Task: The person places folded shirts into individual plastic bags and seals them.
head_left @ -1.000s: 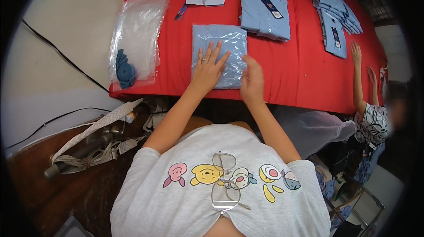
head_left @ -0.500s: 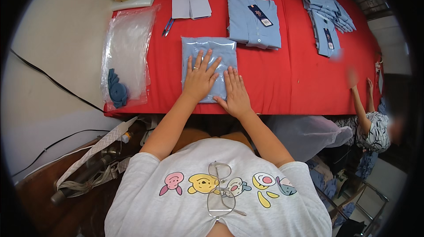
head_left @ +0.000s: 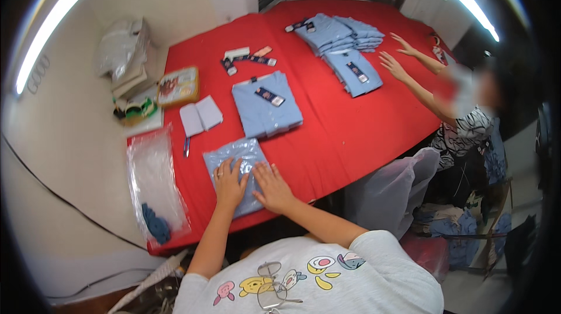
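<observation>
From my remote seat I see the left hand (head_left: 229, 188) and right hand (head_left: 273, 190) flat, gripping nothing, on a folded light-blue garment already in clear plastic (head_left: 244, 152) at the red cloth-covered surface's (head_left: 339, 144) front edge, while the dark-tagged light-blue shirt pile (head_left: 266, 113) beyond looks unbagged.

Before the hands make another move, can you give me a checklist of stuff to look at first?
1. Left hand flat on the clear-wrapped blue garment: ok.
2. Right hand on it too: ok, beside the left.
3. Blue snips away from both hands: ok, they lie by the open notebook.
4. Clear plastic bags with nothing on top: not ok, a dark blue cloth bundle lies there.
5. Co-worker's hands away from the wrapped garment: ok.
6. Wrapper sealed: cannot tell.
</observation>
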The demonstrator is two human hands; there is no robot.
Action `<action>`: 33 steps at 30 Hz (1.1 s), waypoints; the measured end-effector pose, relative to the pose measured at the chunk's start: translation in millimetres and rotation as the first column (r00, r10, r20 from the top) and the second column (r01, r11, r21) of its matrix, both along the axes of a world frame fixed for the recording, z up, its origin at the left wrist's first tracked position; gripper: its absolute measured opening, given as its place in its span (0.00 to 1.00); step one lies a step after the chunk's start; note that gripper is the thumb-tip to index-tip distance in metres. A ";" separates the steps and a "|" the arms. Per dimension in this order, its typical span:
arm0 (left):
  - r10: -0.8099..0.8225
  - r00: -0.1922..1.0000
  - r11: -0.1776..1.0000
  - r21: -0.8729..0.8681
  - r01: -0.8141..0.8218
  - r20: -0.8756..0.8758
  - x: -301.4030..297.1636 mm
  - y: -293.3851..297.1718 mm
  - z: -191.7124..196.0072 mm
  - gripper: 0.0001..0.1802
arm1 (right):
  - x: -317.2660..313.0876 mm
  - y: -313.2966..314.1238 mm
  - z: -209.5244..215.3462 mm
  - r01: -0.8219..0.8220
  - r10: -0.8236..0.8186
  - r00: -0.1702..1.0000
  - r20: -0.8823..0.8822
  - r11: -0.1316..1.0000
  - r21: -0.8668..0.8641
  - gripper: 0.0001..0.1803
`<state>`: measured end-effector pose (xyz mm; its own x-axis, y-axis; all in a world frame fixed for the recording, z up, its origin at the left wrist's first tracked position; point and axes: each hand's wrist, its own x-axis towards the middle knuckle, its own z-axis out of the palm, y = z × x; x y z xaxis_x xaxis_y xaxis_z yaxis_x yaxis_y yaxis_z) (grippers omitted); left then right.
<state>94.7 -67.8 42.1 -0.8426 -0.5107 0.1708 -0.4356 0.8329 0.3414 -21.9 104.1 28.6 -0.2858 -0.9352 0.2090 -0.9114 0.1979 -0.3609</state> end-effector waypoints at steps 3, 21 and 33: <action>0.056 0.995 0.995 -0.081 -0.063 -0.086 -3.2 -2.5 -5.1 0.37 | 2.9 -22.7 -8.2 -0.012 0.011 1.000 -0.015 0.996 -0.089 0.46; 0.082 0.996 0.994 -0.069 -0.080 0.034 -8.7 -4.3 -13.8 0.36 | -9.6 -35.4 -9.8 -0.071 0.071 0.997 -0.001 0.997 -0.034 0.47; 0.099 0.993 0.993 -0.065 -0.094 0.072 -9.0 -2.5 -23.3 0.36 | -8.8 -35.1 -11.6 -0.075 0.079 0.996 -0.039 0.994 0.078 0.47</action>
<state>85.7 -70.3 18.7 -0.8016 -0.5805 0.1431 -0.5371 0.8043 0.2542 -30.7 69.0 17.0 -0.2048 -0.9678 0.1462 -0.9390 0.1521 -0.3084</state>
